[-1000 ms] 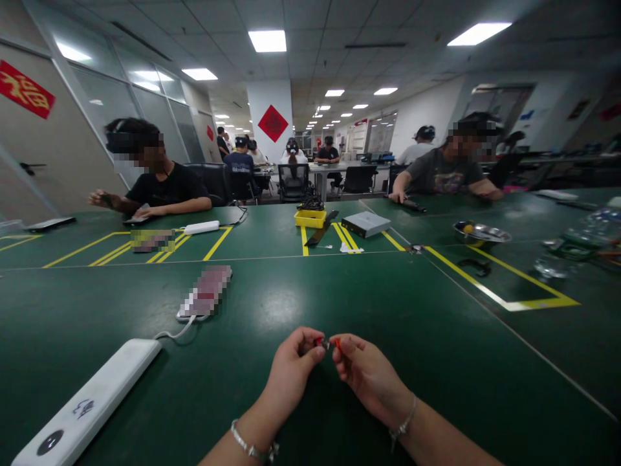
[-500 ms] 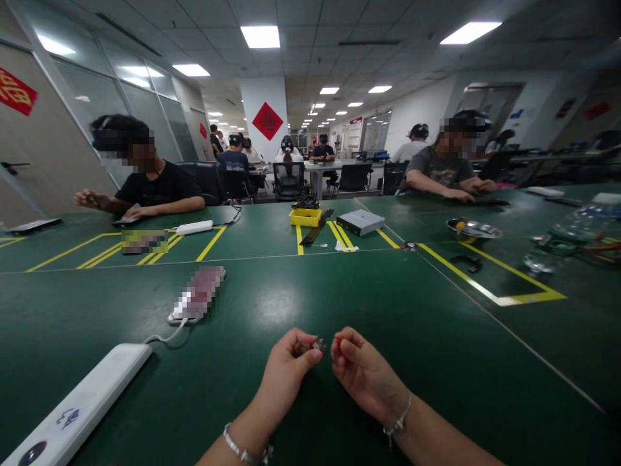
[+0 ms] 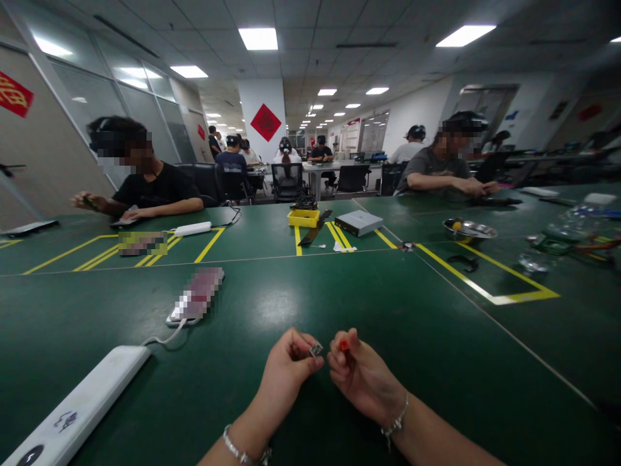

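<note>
Low over the green table [image 3: 272,291], my left hand [image 3: 290,362] pinches a small silvery metal piece [image 3: 316,350] between thumb and fingertips. Its exact kind is too small to make out. My right hand [image 3: 361,369] is closed around a small orange-red piece [image 3: 344,345], which shows between the thumb and curled fingers. The two hands are close together, with a narrow gap between the pieces. A bracelet circles each wrist.
To the left lie a phone [image 3: 196,296] on a white cable and a long white power bank [image 3: 80,404]. Farther off are a yellow bin [image 3: 303,218], a grey box [image 3: 359,222] and a metal bowl [image 3: 469,229]. Two people [image 3: 150,184] [image 3: 439,169] sit across the table.
My right thumb has lifted and the fingers have turned, so more of the orange-red piece shows. The metal piece in my left hand has tilted and is more visible.
</note>
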Motion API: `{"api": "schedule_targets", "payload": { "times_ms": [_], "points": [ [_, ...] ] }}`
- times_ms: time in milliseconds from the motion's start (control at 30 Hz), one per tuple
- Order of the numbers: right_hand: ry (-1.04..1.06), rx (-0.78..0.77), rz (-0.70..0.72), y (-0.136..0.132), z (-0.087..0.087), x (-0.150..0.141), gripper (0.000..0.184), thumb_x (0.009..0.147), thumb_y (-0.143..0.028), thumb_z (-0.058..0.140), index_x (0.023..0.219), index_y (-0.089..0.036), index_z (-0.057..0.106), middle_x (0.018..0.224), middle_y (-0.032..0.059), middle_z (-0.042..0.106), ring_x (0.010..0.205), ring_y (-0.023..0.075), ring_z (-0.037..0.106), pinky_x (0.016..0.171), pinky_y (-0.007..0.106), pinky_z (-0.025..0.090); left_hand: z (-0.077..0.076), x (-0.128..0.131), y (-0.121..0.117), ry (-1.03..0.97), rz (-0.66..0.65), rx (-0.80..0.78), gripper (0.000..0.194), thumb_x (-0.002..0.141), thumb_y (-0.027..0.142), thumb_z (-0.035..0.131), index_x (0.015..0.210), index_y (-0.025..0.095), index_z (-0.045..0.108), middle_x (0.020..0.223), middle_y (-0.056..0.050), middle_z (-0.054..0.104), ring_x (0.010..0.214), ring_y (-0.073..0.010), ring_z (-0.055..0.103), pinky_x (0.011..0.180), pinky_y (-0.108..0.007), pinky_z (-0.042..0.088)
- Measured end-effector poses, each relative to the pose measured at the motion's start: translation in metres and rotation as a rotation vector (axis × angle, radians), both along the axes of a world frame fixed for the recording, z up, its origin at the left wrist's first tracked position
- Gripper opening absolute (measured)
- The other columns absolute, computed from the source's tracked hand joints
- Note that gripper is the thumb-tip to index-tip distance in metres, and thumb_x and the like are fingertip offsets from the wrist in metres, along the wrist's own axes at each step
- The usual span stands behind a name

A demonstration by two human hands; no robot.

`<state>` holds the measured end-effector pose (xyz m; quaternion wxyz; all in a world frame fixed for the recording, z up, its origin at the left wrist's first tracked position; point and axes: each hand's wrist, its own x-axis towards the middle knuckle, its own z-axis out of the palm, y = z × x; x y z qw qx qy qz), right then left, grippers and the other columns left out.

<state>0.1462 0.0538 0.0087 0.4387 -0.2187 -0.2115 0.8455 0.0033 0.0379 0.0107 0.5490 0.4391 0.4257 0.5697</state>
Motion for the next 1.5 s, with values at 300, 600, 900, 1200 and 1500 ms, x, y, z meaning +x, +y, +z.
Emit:
{"api": "schedule_targets", "payload": {
  "times_ms": [300,600,900,1200,1500],
  "points": [
    [-0.051,0.0,-0.038,0.0009,-0.0004,0.0007,0.021,0.063,-0.029,0.072,0.066,-0.017,0.055,0.056,-0.004,0.052,0.048,0.0039,0.041,0.046,0.016,0.032,-0.0022,0.0,-0.0025,0.31,0.078,0.036,0.019,0.059,0.013,0.064,0.066,0.019,0.047,0.061,0.005,0.049,0.058,-0.01,0.046,0.056,-0.022,0.038],
    [-0.12,-0.011,-0.109,0.0015,-0.0013,-0.0013,0.015,0.058,-0.016,0.074,0.063,-0.015,0.061,0.066,-0.0025,0.058,0.055,0.004,0.05,0.053,0.014,0.043,-0.006,-0.0001,-0.0075,0.636,0.218,0.353,0.012,0.068,0.009,0.054,0.067,0.021,0.053,0.066,0.003,0.051,0.062,-0.0119,0.047,0.06,-0.024,0.038],
    [-0.126,-0.069,-0.11,0.0017,-0.0025,-0.0006,0.019,0.056,-0.015,0.076,0.072,-0.014,0.065,0.069,0.0013,0.065,0.056,0.0053,0.057,0.057,0.015,0.047,0.0005,0.0009,-0.0092,0.618,0.154,0.203,0.007,0.071,0.021,0.058,0.076,0.022,0.062,0.069,0.001,0.059,0.064,-0.0145,0.052,0.062,-0.025,0.04],
    [-0.149,-0.041,-0.191,0.0029,-0.0029,-0.0018,0.015,0.056,-0.018,0.076,0.065,-0.015,0.065,0.068,0.0002,0.064,0.056,0.0048,0.055,0.056,0.016,0.046,0.0008,-0.0006,-0.0078,0.619,0.074,0.209,0.017,0.08,0.026,0.048,0.087,0.024,0.064,0.083,-0.001,0.066,0.076,-0.017,0.058,0.071,-0.026,0.042],
    [-0.251,-0.012,-0.231,0.0027,-0.0008,-0.0043,0.026,0.051,-0.016,0.077,0.075,-0.014,0.067,0.076,0.003,0.065,0.062,0.0075,0.056,0.063,0.021,0.045,-0.0006,0.0015,-0.0071,0.618,0.076,0.183,0.018,0.076,0.02,0.051,0.089,0.024,0.063,0.082,-0.002,0.064,0.073,-0.0165,0.056,0.067,-0.027,0.042]
  ]
}}
